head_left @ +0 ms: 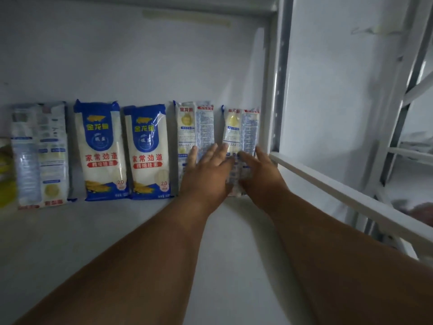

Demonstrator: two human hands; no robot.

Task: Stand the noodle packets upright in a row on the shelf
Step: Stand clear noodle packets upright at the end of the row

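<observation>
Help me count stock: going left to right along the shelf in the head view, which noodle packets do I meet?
back-facing packet → blue-front packet → second blue-front packet → back-facing packet under the left hand → back-facing packet at the right hand.

The five packets are clear, glossy plastic film with printed labels. The two blue-fronted ones (103,151) (150,152) catch crinkled highlights across their wrap, and pale noodles show through the film. The two back-facing ones (194,123) (241,127) are shiny too, dense with fine print. The far-left packet (39,156) is blurred, its sheen softer. The shelf (117,231) is smooth, matt and pale grey, as is the wall (140,66) behind. The upright (278,78) and rail (351,195) look like white painted metal with a dull satin finish.
</observation>
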